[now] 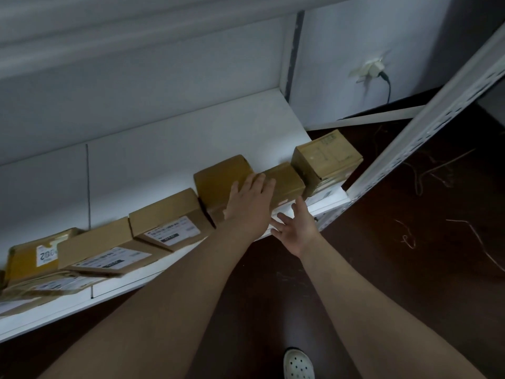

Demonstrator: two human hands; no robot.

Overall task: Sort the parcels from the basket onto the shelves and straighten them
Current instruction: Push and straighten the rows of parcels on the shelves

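Flat and spread, the left hand (250, 206) presses on the plain parcel (221, 181) at the shelf (191, 138) front; the right hand (296, 228) hangs open at the edge below the small box (284, 181), holding nothing. These taped cartons look stiff, light and slick, best squared by palms on opposite sides. No basket is in view.

At the upper right of the frame we see a white wall socket (369, 69) with a black cable (388, 88) hanging from it. Thin pale strands (437, 170) litter the dark brown floor (410, 269) at right. A white perforated clog (297, 363) shows at bottom centre.
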